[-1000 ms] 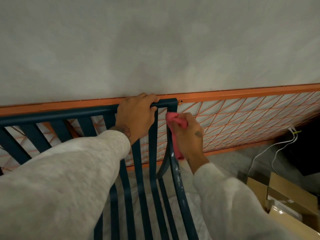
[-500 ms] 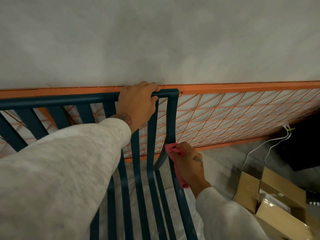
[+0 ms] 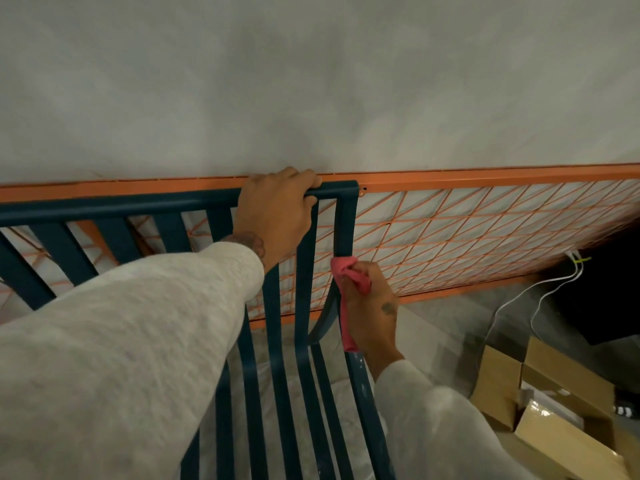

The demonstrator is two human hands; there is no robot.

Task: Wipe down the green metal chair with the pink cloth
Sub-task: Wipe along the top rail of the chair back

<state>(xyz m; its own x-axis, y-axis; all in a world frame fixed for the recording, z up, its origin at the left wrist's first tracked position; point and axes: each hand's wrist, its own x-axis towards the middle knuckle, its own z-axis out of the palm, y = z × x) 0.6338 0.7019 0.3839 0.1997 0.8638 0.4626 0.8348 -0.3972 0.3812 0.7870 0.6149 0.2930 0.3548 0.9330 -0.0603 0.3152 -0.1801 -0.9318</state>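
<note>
**Cloth climbs back up the right upright**

The dark green slatted metal chair (image 3: 301,306) stands in front of me, its backrest up against an orange wire-mesh panel (image 3: 467,237) that leans on the grey plaster wall (image 3: 311,81). The crumpled pink cloth (image 3: 346,282) sits on the outer right upright of the backrest, about halfway between the top corner and the bend where the back curves into the seat. Half a second ago I see it lower, near that bend; a second ago it is up just under the top corner. So the stroke has gone down and now comes back up the same post, which I read as repeat passes on one member, not progress to a new one.

My right hand (image 3: 372,317) has its fingers curled tight around the cloth, pinching it against the post, with a tail of fabric hanging down along the palm. My left hand (image 3: 277,216) grips the top rail near the right corner, fingers wrapped over it and pressed together, steadying the frame; it has not shifted.

I judge the task far from finished: the slats, the seat and the left side show no sign of attention here. Off to the right, white cables (image 3: 519,299) and brown cardboard boxes (image 3: 554,410) lie on the floor, well clear of the chair.
</note>
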